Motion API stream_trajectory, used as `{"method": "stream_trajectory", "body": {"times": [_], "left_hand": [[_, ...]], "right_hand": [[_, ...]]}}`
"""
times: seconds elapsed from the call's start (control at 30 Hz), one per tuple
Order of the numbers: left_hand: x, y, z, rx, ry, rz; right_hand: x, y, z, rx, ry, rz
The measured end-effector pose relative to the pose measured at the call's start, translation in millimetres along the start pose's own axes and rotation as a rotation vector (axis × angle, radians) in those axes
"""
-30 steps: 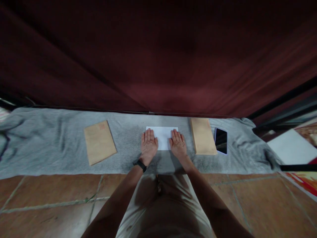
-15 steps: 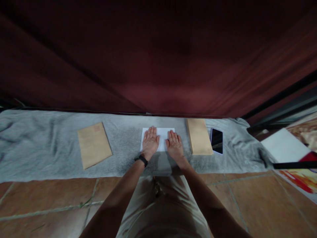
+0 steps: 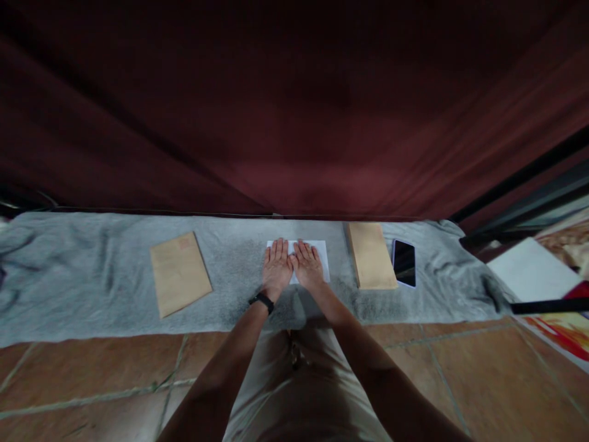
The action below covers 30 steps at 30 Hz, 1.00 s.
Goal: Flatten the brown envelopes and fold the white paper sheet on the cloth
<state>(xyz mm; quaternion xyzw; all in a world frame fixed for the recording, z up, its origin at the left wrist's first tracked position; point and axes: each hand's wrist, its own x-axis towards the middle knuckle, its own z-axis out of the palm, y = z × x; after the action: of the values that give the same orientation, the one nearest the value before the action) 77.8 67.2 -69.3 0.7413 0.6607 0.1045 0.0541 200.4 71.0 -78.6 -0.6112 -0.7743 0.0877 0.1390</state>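
A white sheet of paper [image 3: 324, 261] lies flat on the grey cloth [image 3: 239, 270] in front of me, partly covered by both hands. My left hand [image 3: 277, 267] rests palm down over its left part, fingers stretched out and pointing away from me. Beside it, my right hand [image 3: 307, 265] lies flat on the middle of the paper, the two thumbs touching or nearly so. Neither hand grips anything. The left wrist wears a black band [image 3: 263, 301].
To the left lies a brown envelope [image 3: 181, 274]. On the right stands a thick stack of brown envelopes [image 3: 373, 256], with a phone [image 3: 404, 263] beside it. A dark red curtain [image 3: 294, 178] hangs behind the cloth. A white board [image 3: 534, 269] sits at far right.
My right hand has slid left across the paper, up against my left hand. More of the paper's right side shows now. The left hand has stayed about where it was.
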Motion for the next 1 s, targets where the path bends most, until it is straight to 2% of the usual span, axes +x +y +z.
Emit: {"method": "stream_trajectory", "body": {"times": [0.33, 0.57, 0.83, 1.0], "left_hand": [[-5.5, -10.3, 4.6, -0.063, 0.095, -0.108], [-14.9, -23.4, 0.4, -0.051, 0.136, -0.151], [-24.8, -34.8, -5.4, -0.031, 0.147, -0.178], [-34.0, -39.4, -13.0, -0.064, 0.187, -0.196]], "right_hand": [[-21.1, 35.0, -4.8, -0.039, 0.126, 0.023], [-37.5, 53.5, -10.3, -0.033, 0.205, 0.044], [-56.6, 73.2, -19.6, -0.066, 0.216, 0.059], [-68.7, 75.1, -25.4, -0.040, 0.274, 0.091]]}}
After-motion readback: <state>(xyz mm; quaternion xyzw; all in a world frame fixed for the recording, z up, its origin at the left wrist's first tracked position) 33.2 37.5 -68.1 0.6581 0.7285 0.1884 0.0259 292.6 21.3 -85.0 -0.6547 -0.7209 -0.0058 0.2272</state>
